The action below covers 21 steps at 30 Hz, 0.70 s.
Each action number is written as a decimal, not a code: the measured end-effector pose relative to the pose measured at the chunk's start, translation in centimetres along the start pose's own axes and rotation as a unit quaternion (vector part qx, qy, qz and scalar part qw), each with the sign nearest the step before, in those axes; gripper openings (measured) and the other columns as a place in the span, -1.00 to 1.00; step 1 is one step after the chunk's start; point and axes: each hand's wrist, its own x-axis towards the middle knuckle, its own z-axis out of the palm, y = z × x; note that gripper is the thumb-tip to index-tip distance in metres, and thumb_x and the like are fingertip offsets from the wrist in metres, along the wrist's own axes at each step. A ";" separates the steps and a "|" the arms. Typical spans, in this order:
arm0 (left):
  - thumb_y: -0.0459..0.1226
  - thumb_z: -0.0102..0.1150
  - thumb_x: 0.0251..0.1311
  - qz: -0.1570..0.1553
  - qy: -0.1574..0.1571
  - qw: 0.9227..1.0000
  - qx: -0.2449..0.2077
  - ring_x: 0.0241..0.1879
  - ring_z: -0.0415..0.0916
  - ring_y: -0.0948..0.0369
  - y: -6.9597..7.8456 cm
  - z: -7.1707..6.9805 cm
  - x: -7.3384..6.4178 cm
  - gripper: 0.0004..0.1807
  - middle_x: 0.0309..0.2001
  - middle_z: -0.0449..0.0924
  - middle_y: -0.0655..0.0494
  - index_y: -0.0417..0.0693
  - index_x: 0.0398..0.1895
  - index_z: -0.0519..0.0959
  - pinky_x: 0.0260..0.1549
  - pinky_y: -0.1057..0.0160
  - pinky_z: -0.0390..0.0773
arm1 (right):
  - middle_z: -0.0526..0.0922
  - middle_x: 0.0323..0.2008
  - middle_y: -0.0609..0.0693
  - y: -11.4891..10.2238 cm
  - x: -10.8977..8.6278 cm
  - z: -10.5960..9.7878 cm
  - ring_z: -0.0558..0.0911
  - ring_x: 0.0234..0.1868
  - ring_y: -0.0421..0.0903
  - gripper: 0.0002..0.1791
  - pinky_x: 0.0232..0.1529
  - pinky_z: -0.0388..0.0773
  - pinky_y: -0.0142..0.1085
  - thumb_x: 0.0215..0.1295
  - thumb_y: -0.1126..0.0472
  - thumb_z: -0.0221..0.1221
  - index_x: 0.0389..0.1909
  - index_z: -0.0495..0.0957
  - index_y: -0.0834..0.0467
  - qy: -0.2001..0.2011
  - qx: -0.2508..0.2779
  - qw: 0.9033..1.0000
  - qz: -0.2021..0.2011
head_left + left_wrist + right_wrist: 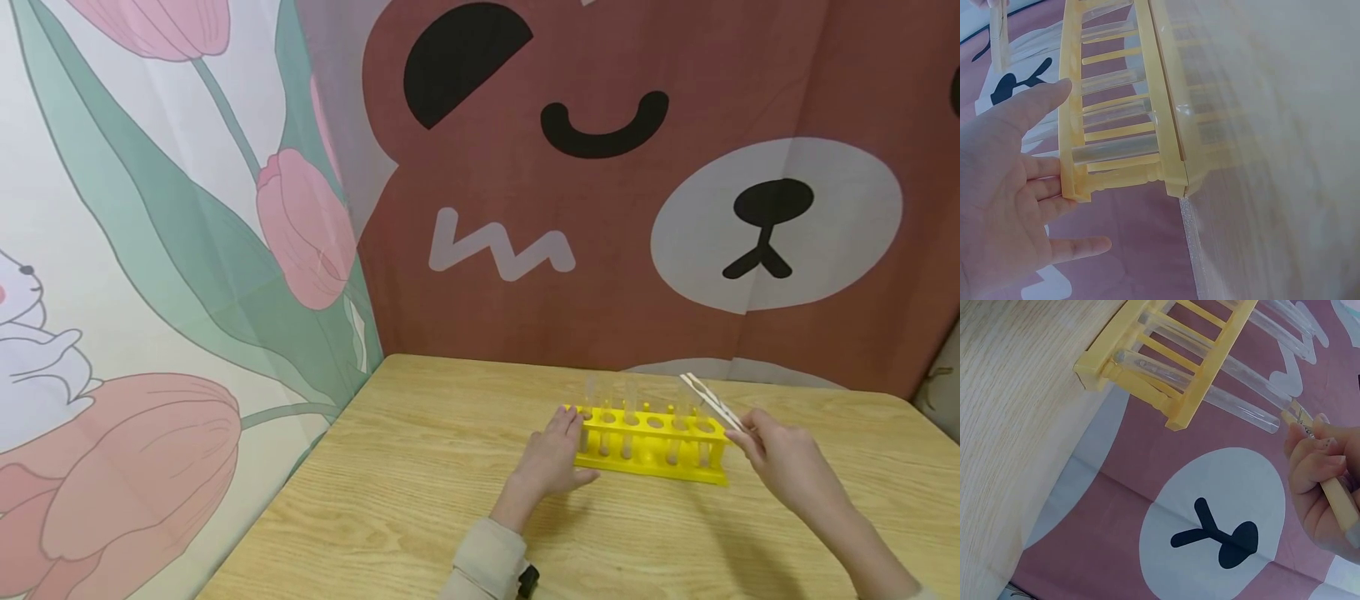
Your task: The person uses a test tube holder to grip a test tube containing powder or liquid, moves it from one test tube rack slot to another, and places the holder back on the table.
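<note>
A yellow test tube rack [645, 472] stands upright on the table with several clear test tubes [632, 398] in its holes. My left hand [551, 458] is at the rack's left end, its fairly straight fingers touching the top plate's edge. In the left wrist view the thumb [1054, 97] is spread apart from the other fingers. My right hand [791, 454] grips a wooden test tube clamp [712, 402] beyond the rack's right end. The clamp's tips are by the tube mouths in the right wrist view; whether they touch a tube I cannot tell.
The wood-grain table [405, 483] extends to a back edge against a brown bear-print cloth [465, 317]. A flower-print cloth [187, 292] hangs along the left side.
</note>
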 end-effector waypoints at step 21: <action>0.16 0.09 0.03 0.003 -0.001 1.000 0.004 0.32 -0.11 0.19 -0.1 0.2 0.1 -0.12 0.34 0.02 0.08 -0.09 0.33 0.10 -0.02 0.06 0.36 | 0.16 -0.76 -0.12 -0.2 -0.3 -0.2 0.11 -0.77 -0.26 -0.81 -0.80 0.10 -0.41 0.15 0.27 0.16 -0.45 0.39 0.32 -0.012 -0.005 1.000 0.012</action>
